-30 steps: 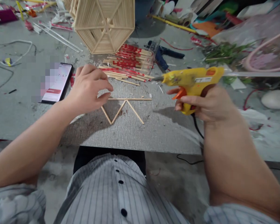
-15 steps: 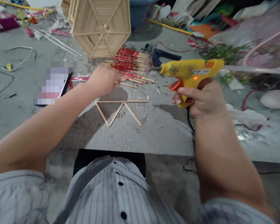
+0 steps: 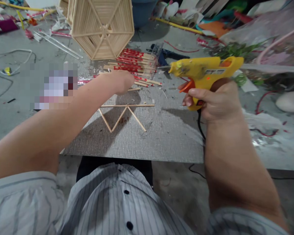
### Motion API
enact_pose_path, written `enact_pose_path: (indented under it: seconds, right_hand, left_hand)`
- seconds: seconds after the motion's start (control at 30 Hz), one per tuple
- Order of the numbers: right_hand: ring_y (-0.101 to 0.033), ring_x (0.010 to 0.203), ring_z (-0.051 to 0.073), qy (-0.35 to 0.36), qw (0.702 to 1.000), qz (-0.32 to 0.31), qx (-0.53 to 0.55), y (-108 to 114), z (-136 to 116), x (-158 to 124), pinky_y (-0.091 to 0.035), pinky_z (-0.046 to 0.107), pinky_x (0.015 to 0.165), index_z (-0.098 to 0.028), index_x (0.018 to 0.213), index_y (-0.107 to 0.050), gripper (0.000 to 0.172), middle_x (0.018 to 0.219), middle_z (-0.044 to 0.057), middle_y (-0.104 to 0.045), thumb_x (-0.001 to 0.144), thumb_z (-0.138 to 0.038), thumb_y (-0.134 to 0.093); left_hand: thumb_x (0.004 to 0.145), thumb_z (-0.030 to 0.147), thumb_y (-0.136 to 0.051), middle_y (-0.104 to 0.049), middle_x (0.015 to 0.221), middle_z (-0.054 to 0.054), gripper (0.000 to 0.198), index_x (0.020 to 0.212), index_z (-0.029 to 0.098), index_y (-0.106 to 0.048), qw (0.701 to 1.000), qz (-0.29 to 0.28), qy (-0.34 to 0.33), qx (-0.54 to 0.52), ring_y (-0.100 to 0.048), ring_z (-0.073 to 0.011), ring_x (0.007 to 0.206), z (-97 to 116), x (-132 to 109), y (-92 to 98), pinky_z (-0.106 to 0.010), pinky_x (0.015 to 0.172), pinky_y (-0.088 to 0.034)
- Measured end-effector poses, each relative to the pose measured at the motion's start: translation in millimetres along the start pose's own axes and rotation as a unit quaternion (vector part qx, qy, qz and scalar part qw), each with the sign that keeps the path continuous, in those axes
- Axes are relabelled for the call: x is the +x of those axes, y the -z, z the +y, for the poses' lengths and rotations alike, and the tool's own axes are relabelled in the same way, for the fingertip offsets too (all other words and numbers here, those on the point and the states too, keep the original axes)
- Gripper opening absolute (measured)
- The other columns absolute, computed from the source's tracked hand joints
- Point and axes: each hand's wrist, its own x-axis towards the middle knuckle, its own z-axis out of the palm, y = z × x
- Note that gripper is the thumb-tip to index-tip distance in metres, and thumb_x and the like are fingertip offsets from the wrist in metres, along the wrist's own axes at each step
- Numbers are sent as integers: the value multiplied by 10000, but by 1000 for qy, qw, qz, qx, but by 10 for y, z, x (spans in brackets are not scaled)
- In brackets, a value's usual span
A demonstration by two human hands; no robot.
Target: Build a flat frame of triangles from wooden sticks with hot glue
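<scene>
Part-built stick frame (image 3: 119, 118), lying flat on the table (image 3: 171, 143) in front of the person. Laid out: a straight upper edge (image 3: 140, 105) with three slanting sticks below it in a zigzag; the upper left corner is partly hidden by the left forearm (image 3: 71, 117). Not yet closed: the lower end of the rightmost slanting stick (image 3: 136, 118) meets no other stick, and no lower edge is laid. Whether the joints are glued cannot be told. The right hand (image 3: 218, 101) is wrapped round the handle of a yellow glue gun (image 3: 198, 71), its nozzle apart from the frame. The left hand (image 3: 123, 81) is at the red-patterned sticks (image 3: 137, 60); its fingers are hidden, so spread or pinching cannot be told. Beyond, a many-sided stick-built piece (image 3: 117, 19) appears far nearer completion
</scene>
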Motion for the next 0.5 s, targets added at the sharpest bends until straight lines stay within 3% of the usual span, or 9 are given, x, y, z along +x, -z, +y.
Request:
enact_pose_path:
  seconds: [0.17, 0.23, 0.27, 0.37, 0.5]
  right_hand:
    - [-476, 367, 103, 17, 1000, -3, -2, -1, -47, -16, -370, 296, 364, -218, 746, -697, 251, 689, 18, -716, 516, -187, -793]
    - [-509, 395, 114, 39, 999, -14, -7, -20, -89, -66, -378, 292, 364, -224, 713, -694, 229, 723, 26, -732, 514, -159, -787]
    - [-534, 421, 123, 45, 999, -23, -18, -37, -115, -105, -392, 287, 368, -225, 710, -698, 224, 741, 31, -740, 518, -151, -787]
    - [-628, 546, 160, 33, 994, -70, -78, -117, -191, -259, -499, 285, 447, -236, 734, -728, 244, 743, 29, -740, 515, -167, -810]
    - [-686, 628, 201, -21, 980, -133, -150, -265, -228, -482, -614, 357, 628, -297, 704, -731, 264, 700, -7, -716, 464, -281, -839]
  left_hand:
    - [634, 42, -593, -646, 739, -25, 163, 706, 180, -643, 1000, 1, 11, -20, -650, -266, 962, -76, -123, 80, -385, 866, -490]
    - [658, 64, -555, -647, 747, -19, 170, 743, 175, -652, 999, 32, 27, -33, -650, -243, 936, -182, -300, 98, -364, 849, -488]
    - [674, 87, -534, -644, 749, -7, 198, 796, 176, -662, 993, 84, 41, -72, -651, -226, 898, -238, -419, 100, -349, 819, -493]
    - [700, 122, -537, -623, 717, 14, 270, 931, 170, -668, 957, 188, 69, -208, -607, -153, 753, -359, -829, 72, -293, 731, -489]
    - [784, 226, -590, -623, 715, -16, 81, 834, 178, -632, 906, 212, 83, -358, -552, -128, 682, -355, -1227, -43, -284, 656, -480]
